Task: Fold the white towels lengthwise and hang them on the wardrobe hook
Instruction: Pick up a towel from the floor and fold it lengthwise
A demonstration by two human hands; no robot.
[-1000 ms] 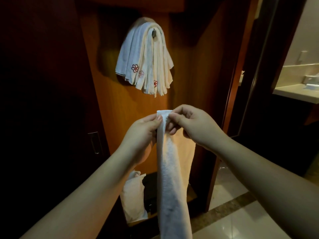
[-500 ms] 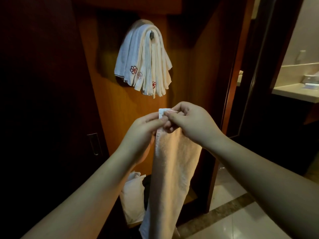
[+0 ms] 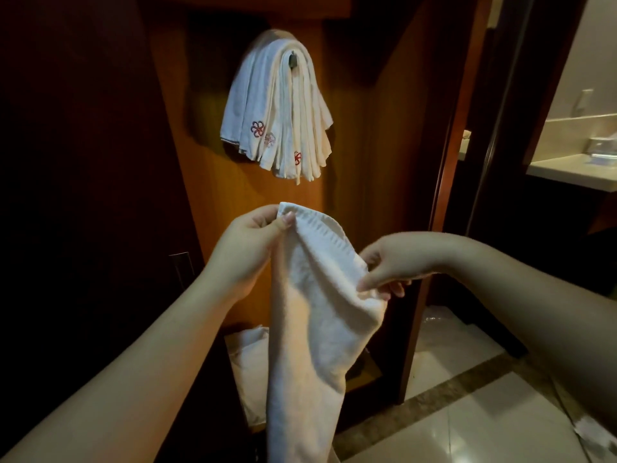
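Left hand (image 3: 253,242) pinches the top corner of the white towel (image 3: 317,312) between thumb and fingertips, held up at the highest point of the cloth. Right hand (image 3: 387,269) sits lower and to the right of the left, fingers curled onto the towel's outer edge, gripping a fold of it; a few fingertips show beyond the cloth. The hemmed top edge runs downhill from the left hand's pinch to the right hand's grip. Below both hands the towel hangs as one long strip, long axis close to vertical, lower end out of view past the bottom of the frame. The hook (image 3: 292,59) is straight above the left hand and up-left of the right, so the left hand is the nearer one; it is already loaded with a bunch of hung towels (image 3: 273,111) draped over it, some with red flower marks. Judgement: the lengthwise fold looks unfinished, the upper part spread open between the two grips, so the right-hand edge likely needs bringing across to the left hand before lifting. Towel appearance: white, terry-like nap, ribbed band along the hem, soft creases, limp. More white cloth (image 3: 248,365) lies low behind the strip, below the left forearm.
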